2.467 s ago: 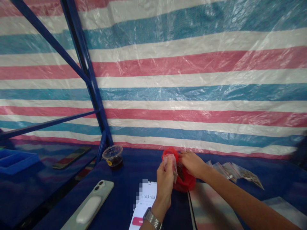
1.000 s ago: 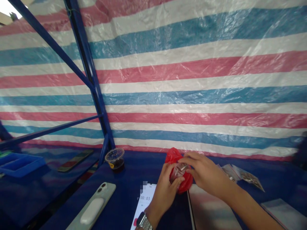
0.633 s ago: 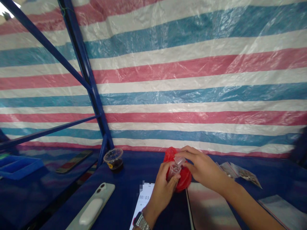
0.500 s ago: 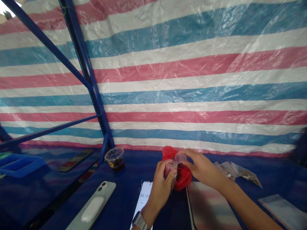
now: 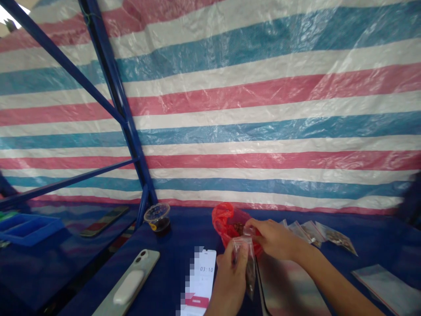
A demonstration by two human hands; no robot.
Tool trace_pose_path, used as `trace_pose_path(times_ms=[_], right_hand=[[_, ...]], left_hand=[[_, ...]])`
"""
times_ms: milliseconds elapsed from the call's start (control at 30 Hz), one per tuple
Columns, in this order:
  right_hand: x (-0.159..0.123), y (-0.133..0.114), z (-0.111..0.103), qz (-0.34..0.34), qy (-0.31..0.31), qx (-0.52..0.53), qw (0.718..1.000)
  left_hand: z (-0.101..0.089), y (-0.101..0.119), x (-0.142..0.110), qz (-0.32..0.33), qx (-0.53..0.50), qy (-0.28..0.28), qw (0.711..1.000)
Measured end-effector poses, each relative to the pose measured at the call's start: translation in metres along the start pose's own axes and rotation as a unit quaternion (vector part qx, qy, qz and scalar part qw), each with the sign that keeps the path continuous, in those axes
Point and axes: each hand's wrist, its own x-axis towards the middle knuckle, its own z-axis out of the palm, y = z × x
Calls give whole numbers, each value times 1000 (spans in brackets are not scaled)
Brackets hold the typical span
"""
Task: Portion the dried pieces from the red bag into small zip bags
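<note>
My left hand (image 5: 230, 274) is closed on a small clear zip bag (image 5: 250, 274), held upright with brown bits in its lower part. Just beyond it, my right hand (image 5: 276, 238) pinches a small clear plastic cup (image 5: 249, 231) at the right side of an open red plastic bag (image 5: 221, 221). Small brown pieces (image 5: 238, 228) show inside the red bag. The cup is partly hidden by my fingers and the zip bag, so its contents cannot be made out.
Several filled zip bags (image 5: 336, 237) lie at the right, with flat zip bags (image 5: 388, 285) nearer. A silver tablet-like slab (image 5: 289, 285) lies under my right arm. Left are a phone showing a timer (image 5: 204, 281), another phone (image 5: 144, 260), a lidded cup (image 5: 158, 217) and a blue tray (image 5: 31, 237).
My right hand has brought the cup from the zip bag's mouth down to the red bag. My left hand has shifted slightly right and nearer with the zip bag, uncovering the red bag's opening.
</note>
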Motion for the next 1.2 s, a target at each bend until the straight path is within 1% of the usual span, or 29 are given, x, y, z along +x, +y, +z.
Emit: trace_pose_path(times_ms=[67,133,200,267,333,400,467,500,567,667,733,900,1000,1067,1200], right_hand=[[0,-2,0,-1,-15,51,999],[3,-1,2,-6,-13,109,994],[7,2,7,-1,-7,167,986],[12,6,10,4,-6,219,976],[17,9,11,0,9,243,970],[20,11,8,0,46,212,976],[22,12,4,14,81,146,986],[22,13,2,21,88,114,989],[21,14,0,32,74,74,994],[17,14,-1,35,23,42,998],[15,13,0,44,7,13,999],[16,13,5,101,56,-94,989],[21,13,14,98,56,-120,986],[25,13,19,93,59,-128,986],[30,12,25,68,66,-132,987]], left_hand=[[12,5,-2,-41,-31,-5,999],[17,11,0,-45,-65,8,997],[17,18,4,-52,-94,17,994],[13,21,8,-74,-114,11,991],[9,23,9,-96,-126,8,987],[7,23,10,-108,-132,11,985],[7,23,10,-112,-138,17,984],[8,24,11,-111,-140,21,984],[10,26,11,-108,-144,30,983],[11,29,11,-104,-145,35,983],[11,30,11,-98,-140,37,985],[11,22,15,-73,-136,44,987],[14,15,21,-45,-129,52,989],[15,10,26,-30,-118,46,991],[17,4,33,13,-48,44,998]])
